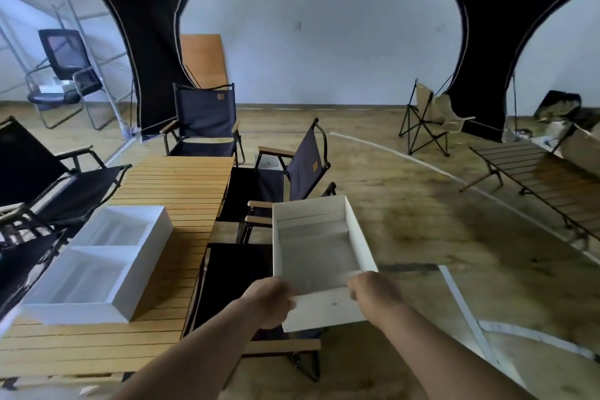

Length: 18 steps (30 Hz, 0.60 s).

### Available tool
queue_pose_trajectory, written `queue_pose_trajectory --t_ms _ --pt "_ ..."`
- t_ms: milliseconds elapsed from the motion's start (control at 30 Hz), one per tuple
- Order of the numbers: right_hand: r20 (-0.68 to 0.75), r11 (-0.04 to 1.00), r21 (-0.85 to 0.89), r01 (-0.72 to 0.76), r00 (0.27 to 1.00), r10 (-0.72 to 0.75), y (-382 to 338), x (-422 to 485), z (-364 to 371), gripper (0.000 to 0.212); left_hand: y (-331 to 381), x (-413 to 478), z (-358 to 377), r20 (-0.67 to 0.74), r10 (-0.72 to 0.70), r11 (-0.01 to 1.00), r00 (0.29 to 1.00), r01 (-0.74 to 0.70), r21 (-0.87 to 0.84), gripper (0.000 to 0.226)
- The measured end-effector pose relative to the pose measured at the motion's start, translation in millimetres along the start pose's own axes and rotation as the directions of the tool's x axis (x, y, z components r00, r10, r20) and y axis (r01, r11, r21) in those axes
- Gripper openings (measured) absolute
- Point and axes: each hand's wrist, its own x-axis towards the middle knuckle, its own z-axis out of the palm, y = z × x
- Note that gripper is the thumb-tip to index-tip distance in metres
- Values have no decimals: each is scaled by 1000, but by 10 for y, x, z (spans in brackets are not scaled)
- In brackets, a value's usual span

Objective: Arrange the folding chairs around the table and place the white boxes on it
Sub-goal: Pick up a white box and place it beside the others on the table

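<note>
far to my left: black mesh office chair [66, 73] beyond black tent wall [152, 19] | ahead of me: orange-brown wooden board [203, 60], tilted, before white wall [324, 42] | my right: dark brown slatted low table [532, 172] on the floor

Quick headcount: two white boxes [152, 237] [324, 308], five dark folding chairs [204, 114] [305, 162] [237, 276] [29, 156] [22, 263] I think (one's mostly cut off), one beige camp chair [435, 110], one office chair [65, 52], two slatted tables [181, 191] [558, 182], one light, one dark. Plus two hands [269, 302] [373, 295].
</note>
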Motion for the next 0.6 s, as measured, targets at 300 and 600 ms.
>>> queue_pose_trajectory --t_ms 300,600 --pt "-81 976 -112 186 977 -196 1170 813 -793 31 944 1041 -434 -120 -102 995 987 101 -16 32" --pt "-68 958 -82 274 958 -280 1775 1598 -1132 22 1247 1867 -532 -156 -163 986 974 164 -11 35"
